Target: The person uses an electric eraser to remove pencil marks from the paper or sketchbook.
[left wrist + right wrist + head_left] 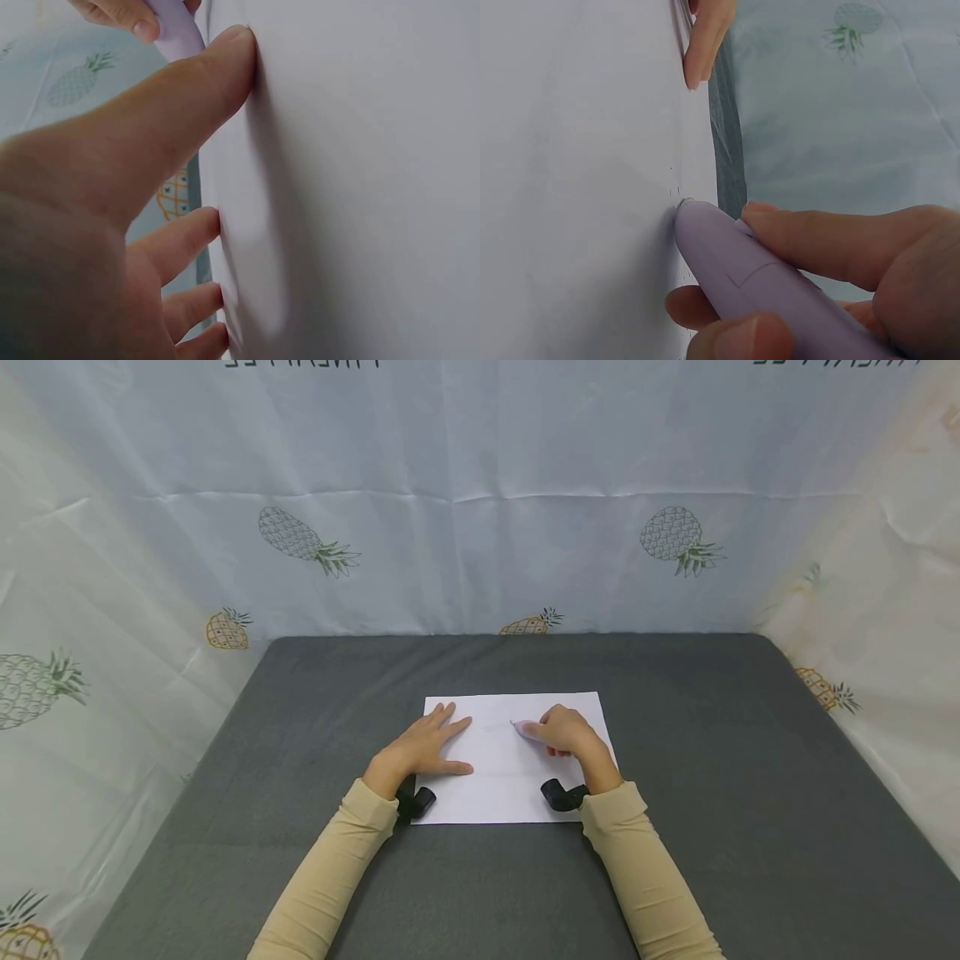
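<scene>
A sheet of white paper [510, 793] lies on the dark grey table. My left hand [429, 745] rests on its left side with fingers spread, fingertips touching the paper; the left wrist view shows the thumb [202, 82] straight. In my right hand [567, 731] is a chunky lavender pen-like tool [742, 270], gripped between thumb and fingers. Its narrow tip [685, 201] meets the paper right of the left hand. A small button shows on the tool's side, beside a fingertip. Tiny dark specks [672, 169] lie on the paper near the tip.
The dark grey tabletop [712, 760] extends around the sheet on all sides. Behind it hangs a pale curtain [465, 560] with printed pineapples, with more cloth on both sides. A black wrist mount [562, 795] sits at each wrist, over the paper's near part.
</scene>
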The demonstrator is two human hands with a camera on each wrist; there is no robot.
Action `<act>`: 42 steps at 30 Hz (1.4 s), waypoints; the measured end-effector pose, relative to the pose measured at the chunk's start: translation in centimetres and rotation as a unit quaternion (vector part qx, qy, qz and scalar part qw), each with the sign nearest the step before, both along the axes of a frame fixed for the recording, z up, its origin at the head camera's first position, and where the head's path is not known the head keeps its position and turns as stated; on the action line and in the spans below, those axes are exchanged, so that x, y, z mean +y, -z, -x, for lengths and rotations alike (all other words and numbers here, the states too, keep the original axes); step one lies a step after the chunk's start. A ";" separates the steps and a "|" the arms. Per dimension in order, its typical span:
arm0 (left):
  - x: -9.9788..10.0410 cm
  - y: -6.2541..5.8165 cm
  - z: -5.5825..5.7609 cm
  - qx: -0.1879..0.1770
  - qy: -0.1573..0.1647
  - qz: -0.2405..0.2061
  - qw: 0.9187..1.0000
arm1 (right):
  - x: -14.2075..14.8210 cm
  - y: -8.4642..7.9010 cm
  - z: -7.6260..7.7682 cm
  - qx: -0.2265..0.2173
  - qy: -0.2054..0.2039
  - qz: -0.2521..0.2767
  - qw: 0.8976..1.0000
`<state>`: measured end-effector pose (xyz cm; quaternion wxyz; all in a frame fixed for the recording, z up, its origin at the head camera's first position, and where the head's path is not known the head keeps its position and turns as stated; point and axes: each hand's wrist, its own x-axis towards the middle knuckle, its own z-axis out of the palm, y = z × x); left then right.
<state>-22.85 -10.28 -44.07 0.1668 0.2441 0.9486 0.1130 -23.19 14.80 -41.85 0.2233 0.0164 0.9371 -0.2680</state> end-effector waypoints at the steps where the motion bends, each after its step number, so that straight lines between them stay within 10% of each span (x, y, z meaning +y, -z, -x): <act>1: 0.0 0.0 0.0 0.000 0.000 0.000 1.000 | 0.0 -0.1 0.0 -0.002 -0.003 -0.001 1.000; 42: -0.1 -0.5 -0.1 0.001 0.010 -0.008 1.000 | 0.2 -0.5 -0.1 -0.029 -0.040 0.017 0.999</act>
